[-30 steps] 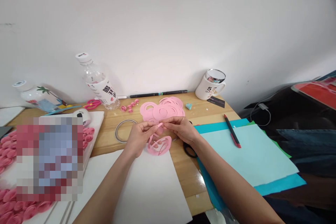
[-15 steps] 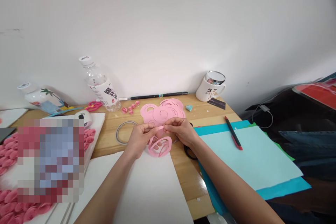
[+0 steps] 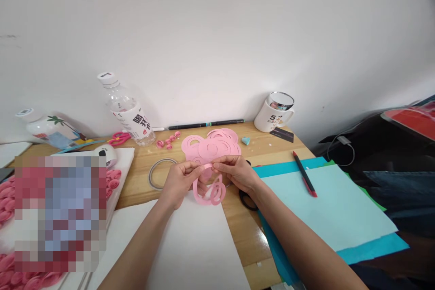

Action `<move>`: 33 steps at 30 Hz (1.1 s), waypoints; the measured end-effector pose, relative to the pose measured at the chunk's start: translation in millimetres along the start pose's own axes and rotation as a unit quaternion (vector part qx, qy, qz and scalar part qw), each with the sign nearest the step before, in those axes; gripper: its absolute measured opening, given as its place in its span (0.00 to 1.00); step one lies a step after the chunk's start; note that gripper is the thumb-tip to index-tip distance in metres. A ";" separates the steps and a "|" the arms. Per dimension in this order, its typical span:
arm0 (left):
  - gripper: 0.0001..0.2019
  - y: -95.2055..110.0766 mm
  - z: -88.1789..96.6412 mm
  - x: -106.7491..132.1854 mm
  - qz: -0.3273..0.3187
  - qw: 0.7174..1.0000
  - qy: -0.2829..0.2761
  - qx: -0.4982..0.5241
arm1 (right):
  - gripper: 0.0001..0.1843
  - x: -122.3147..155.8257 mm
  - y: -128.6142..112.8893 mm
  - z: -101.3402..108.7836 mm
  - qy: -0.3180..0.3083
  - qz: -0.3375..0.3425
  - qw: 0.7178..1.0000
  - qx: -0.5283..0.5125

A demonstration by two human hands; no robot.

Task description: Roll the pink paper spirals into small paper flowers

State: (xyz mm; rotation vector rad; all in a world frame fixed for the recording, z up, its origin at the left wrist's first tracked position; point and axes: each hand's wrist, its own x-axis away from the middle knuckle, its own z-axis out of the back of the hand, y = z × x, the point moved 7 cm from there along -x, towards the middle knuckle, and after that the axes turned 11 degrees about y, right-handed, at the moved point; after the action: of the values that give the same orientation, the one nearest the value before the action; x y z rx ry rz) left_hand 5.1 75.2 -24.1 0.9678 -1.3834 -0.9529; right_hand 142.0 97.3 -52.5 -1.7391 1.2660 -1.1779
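Note:
A curled pink paper strip (image 3: 217, 193) hangs in loops between my two hands, above the top edge of a white sheet (image 3: 200, 244). My left hand (image 3: 181, 181) pinches the strip's upper part from the left. From the right, my right hand (image 3: 236, 172) pinches the same part, its fingertips close to the left ones. Just behind the hands lies a pile of flat pink paper spirals (image 3: 217, 145). Several small rolled pink paper roses (image 3: 169, 141) sit to the left of the pile. A grey tape ring (image 3: 151, 176) rests beside my left hand.
At the back stand a water bottle (image 3: 131, 115) and a white mug (image 3: 270, 115). Black pens (image 3: 190, 126) lie along the wall. Coloured paper sheets (image 3: 329, 208) with a black-red pen (image 3: 305, 174) lie at right. Pink roses (image 3: 113, 179) cover a white board at left; part is blurred.
The loose end of the pink strip has swung and curled into smaller loops to the right. Both hands keep their pinch in nearly the same place. The view has shifted slightly.

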 end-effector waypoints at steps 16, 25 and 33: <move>0.14 2.3 -0.3 1.4 0.009 1.000 0.009 0.019 | 0.13 0.2 -0.6 2.9 0.032 -0.003 0.999 -0.024; 0.13 2.1 1.6 1.0 0.001 1.000 0.018 0.012 | 0.10 -5.6 2.4 10.6 0.067 0.016 0.997 -0.030; 0.15 -2.2 7.5 -0.8 0.016 0.999 0.025 0.017 | 0.12 -4.7 1.7 5.0 0.018 -0.001 0.999 -0.036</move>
State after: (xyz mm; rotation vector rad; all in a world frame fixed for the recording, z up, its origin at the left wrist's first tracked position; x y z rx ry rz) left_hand -2.3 75.3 -26.7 0.9870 -1.3727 -0.8773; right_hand 145.5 101.3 -57.1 -1.7776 1.3430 -1.1828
